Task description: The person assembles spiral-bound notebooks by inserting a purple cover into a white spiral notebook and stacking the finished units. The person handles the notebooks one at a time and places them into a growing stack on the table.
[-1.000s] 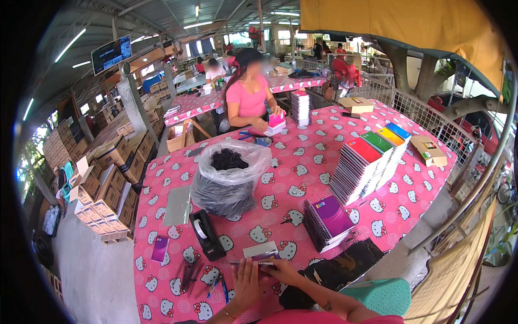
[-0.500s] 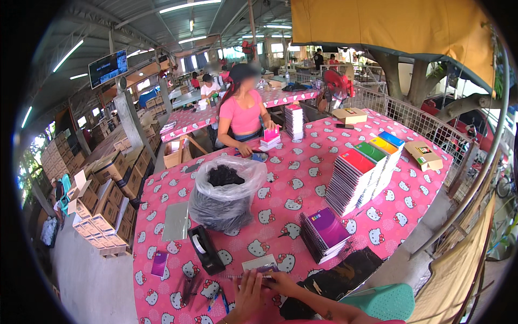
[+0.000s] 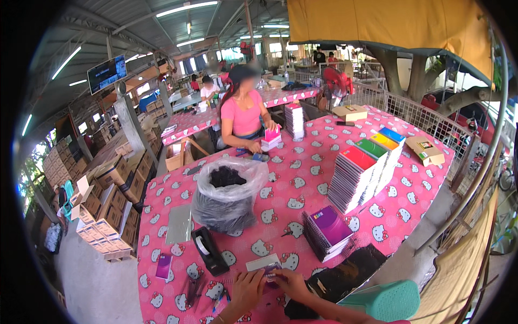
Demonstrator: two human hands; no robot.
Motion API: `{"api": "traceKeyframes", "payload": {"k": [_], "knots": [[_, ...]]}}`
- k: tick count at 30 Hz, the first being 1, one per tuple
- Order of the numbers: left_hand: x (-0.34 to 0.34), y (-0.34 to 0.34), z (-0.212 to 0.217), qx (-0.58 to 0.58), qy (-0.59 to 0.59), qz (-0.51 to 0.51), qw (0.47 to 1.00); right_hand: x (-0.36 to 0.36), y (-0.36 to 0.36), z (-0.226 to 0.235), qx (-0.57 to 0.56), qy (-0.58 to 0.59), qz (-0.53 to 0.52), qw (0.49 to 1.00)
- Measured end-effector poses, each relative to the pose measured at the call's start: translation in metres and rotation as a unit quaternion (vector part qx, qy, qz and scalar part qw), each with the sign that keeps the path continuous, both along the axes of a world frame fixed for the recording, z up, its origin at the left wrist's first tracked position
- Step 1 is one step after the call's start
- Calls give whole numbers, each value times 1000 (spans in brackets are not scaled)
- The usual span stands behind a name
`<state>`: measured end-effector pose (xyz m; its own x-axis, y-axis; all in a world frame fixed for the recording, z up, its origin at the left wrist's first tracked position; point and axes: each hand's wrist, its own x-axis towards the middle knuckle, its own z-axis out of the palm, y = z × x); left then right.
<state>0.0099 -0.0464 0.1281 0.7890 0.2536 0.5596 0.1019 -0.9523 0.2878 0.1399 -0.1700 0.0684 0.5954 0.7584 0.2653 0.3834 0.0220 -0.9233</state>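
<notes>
- Head view: a long surface [image 3: 302, 178] under a pink patterned cloth filled most of the frame, running away from the wearer toward a person in a pink top [image 3: 244, 116] seated at its far side.
- A clear plastic bag of small black pieces [image 3: 229, 195] stood near the middle of the surface.
- A tall row of stacked notebooks with red, green, yellow and blue covers [image 3: 364, 170] sat to the right of the bag.
- A shorter stack of purple-covered notebooks [image 3: 328, 231] lay nearer, right of the hands.
- A black tape dispenser [image 3: 209, 250] rested just left of the hands.
- The left hand [image 3: 247, 286] and the right hand [image 3: 290, 283] met at the near edge, fingers curled and pinching a small notebook [image 3: 265, 265] between them; it lay flat on the cloth, touching both.
</notes>
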Motion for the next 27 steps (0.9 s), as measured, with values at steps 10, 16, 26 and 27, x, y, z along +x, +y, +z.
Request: {"api": "traceKeyframes", "payload": {"k": [10, 16, 26, 27], "knots": [[0, 13, -22, 8, 70, 23, 997, -1, 9, -17, 40, 124, 14, 991], [4, 3, -11, -2, 21, 35, 999, 3, 7, -12, 28, 129, 27, 991], [11, 9, -24, 2, -16, 32, 999, 20, 7, -3, 57, 164, 92, 980], [12, 9, -24, 7, -16, 32, 999, 24, 7, 0, 54, 140, 88, 985]]}}
